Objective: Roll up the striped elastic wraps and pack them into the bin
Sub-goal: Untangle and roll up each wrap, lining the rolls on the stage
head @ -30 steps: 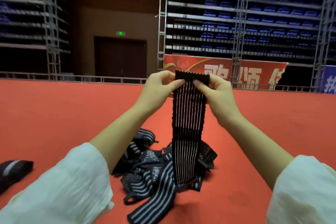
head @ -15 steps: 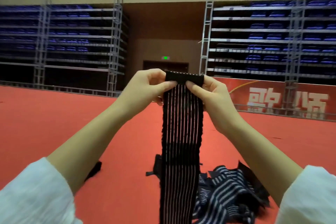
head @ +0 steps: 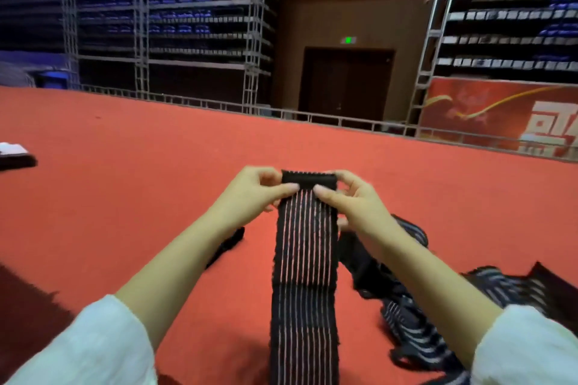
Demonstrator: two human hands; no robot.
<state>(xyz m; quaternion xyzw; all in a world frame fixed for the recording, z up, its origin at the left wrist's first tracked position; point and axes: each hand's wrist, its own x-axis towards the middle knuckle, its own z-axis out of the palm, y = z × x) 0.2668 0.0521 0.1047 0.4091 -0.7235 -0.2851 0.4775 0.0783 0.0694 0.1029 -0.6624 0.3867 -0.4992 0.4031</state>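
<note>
Left hand [head: 250, 194]: pinches rolled top end of striped elastic wrap [head: 305, 275]
Right hand [head: 355, 205]: pinches same end
Loose wraps [head: 413, 334]: heaped at 4 o'clock on red carpet [head: 125, 181]

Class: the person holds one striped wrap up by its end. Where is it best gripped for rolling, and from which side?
Grip the striped wrap at its folded black top end, one corner per hand: left hand from the left, right hand from the right. The strip hangs long and flat from that end, so pinching both corners should keep the roll square.
</note>
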